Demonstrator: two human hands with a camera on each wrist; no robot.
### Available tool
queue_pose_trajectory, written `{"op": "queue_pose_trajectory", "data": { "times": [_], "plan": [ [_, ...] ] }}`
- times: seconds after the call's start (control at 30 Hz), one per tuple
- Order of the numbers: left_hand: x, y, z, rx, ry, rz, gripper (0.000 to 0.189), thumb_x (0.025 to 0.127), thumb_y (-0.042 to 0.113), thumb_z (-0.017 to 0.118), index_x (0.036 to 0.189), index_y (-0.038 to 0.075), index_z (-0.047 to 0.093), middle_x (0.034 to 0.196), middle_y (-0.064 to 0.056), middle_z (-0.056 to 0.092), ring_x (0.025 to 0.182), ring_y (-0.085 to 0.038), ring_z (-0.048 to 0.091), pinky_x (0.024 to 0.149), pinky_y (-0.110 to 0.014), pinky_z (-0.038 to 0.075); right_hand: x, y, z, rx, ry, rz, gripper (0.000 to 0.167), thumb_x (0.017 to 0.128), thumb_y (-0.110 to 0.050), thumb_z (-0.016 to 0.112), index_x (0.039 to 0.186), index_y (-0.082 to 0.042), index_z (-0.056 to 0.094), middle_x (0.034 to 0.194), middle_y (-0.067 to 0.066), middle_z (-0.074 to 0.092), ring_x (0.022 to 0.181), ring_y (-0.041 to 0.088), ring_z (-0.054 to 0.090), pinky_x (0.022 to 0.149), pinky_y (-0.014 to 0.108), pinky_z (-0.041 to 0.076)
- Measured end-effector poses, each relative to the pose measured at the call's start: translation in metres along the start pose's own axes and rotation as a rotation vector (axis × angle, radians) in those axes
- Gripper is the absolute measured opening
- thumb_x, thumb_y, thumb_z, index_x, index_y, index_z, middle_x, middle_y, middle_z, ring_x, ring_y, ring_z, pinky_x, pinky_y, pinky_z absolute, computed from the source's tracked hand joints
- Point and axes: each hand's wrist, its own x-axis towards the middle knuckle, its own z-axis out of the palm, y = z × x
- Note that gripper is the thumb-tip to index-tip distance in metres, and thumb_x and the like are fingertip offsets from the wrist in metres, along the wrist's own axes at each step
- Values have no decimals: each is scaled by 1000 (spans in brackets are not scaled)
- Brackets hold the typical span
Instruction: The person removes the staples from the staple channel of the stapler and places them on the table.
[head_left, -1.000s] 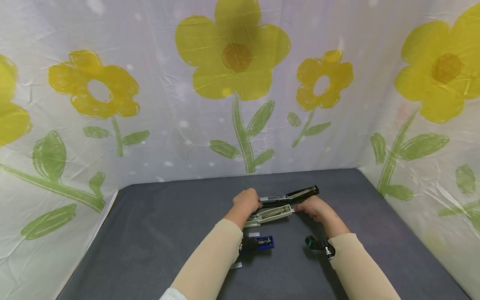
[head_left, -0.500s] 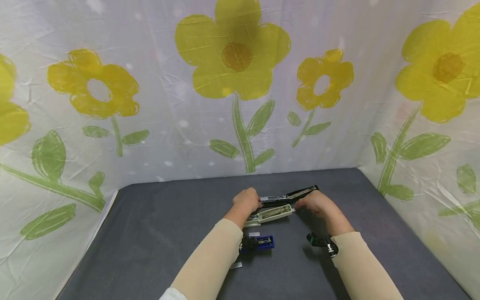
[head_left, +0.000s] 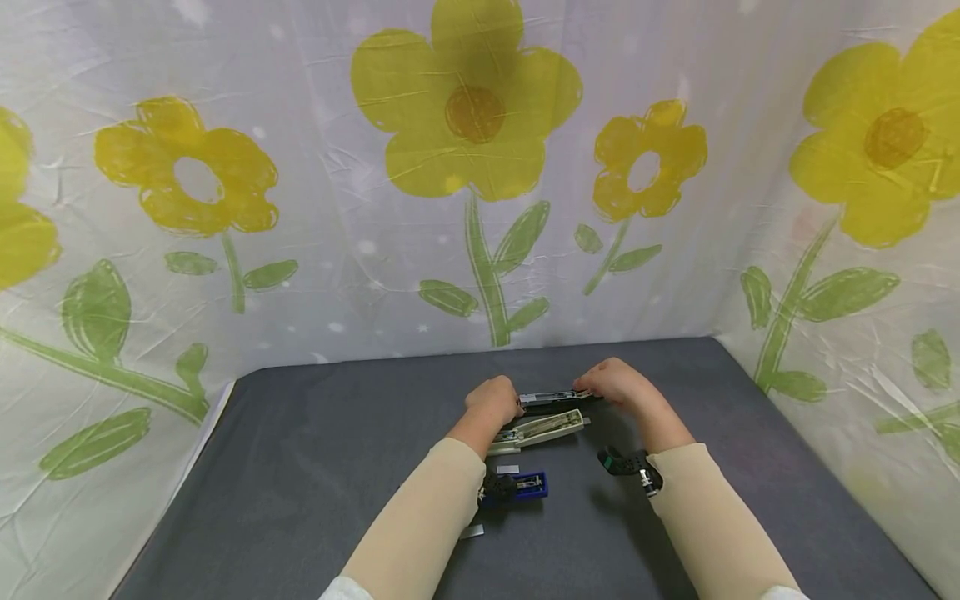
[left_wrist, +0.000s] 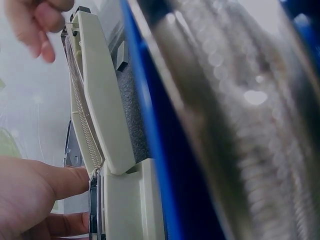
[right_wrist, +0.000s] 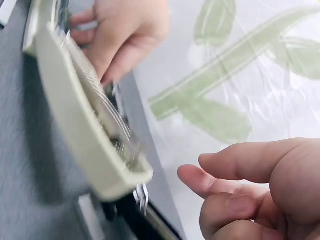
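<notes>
Three opened-out staplers lie on the dark table. My left hand (head_left: 495, 398) curls over the back of the cream stapler (head_left: 546, 427), and its thumb and fingers reach that stapler's metal rail in the left wrist view. Beyond it sits the black stapler (head_left: 551, 400), its left end running up to the left hand. Above the black stapler's right part hovers my right hand (head_left: 618, 385), covering most of that part. In the right wrist view nothing is between the right hand's loosely bent fingers (right_wrist: 240, 162). The blue stapler (head_left: 532, 485) is closest to me, partly hidden by the left wrist camera.
Small pale strips lie near the staplers: one strip (head_left: 507, 469) behind the blue stapler, another strip (head_left: 472, 531) by the left sleeve, and a third strip (head_left: 587, 421) at the cream stapler's right end. A flowered curtain (head_left: 352, 275) stands around the dark table (head_left: 337, 475).
My right hand has left the right end of the cream stapler and moved away from me and leftward, over the black stapler's right part. The left hand stays in place.
</notes>
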Motion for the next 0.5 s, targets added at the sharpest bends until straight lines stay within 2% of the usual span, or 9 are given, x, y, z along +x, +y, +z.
{"op": "queue_pose_trajectory", "data": {
  "times": [0.03, 0.13, 0.17, 0.23, 0.27, 0.37, 0.5],
  "plan": [
    [0, 0, 0, 0, 0, 0, 9, 89, 31, 82, 92, 22, 81, 115, 0, 74, 89, -22, 69, 61, -36, 52, 2, -4, 2, 6, -1, 3, 36, 101, -21, 64, 126, 4, 70, 129, 29, 62, 48, 9, 23, 52, 30, 31],
    [0, -1, 0, 3, 0, -4, 9, 89, 31, 82, 91, 22, 80, 114, 0, 74, 87, -22, 68, 61, -37, 51, 7, -14, 7, 2, -21, 5, 33, 101, -21, 64, 124, 2, 71, 86, 14, 67, 43, 8, 18, 47, 28, 27],
    [-1, 0, 0, 5, -1, -7, 9, 90, 31, 82, 90, 22, 80, 114, 0, 74, 86, -22, 68, 61, -37, 51, 8, -16, 9, -1, -25, 3, 30, 101, -20, 65, 120, 1, 73, 72, 7, 61, 43, 8, 18, 47, 27, 27],
    [0, 0, -1, 10, -2, -13, 10, 90, 31, 82, 89, 22, 79, 114, 0, 74, 85, -22, 67, 63, -38, 52, 12, -20, 12, -2, -35, 5, 22, 101, -19, 65, 109, -1, 76, 56, -2, 42, 43, 9, 19, 47, 28, 26],
    [0, 0, -1, 11, -3, -15, 10, 90, 31, 82, 89, 22, 79, 113, 0, 74, 85, -22, 67, 64, -38, 52, 14, -22, 14, -1, -42, 10, 20, 101, -19, 65, 101, -2, 76, 52, -3, 34, 43, 9, 19, 47, 28, 26],
    [-1, 1, -1, 11, -9, -17, 10, 91, 30, 81, 88, 21, 78, 114, -1, 73, 83, -22, 67, 64, -39, 51, 18, -27, 20, -17, -52, 14, 21, 102, -19, 64, 91, -3, 74, 51, -5, 32, 42, 10, 20, 46, 28, 27],
    [-3, 2, -2, 3, -10, -15, 10, 93, 28, 79, 91, 19, 78, 127, -5, 70, 89, -24, 68, 63, -38, 48, 23, -30, 29, -27, -60, 26, 22, 101, -18, 64, 106, 0, 77, 52, -4, 34, 42, 9, 20, 45, 27, 26]
  ]
}}
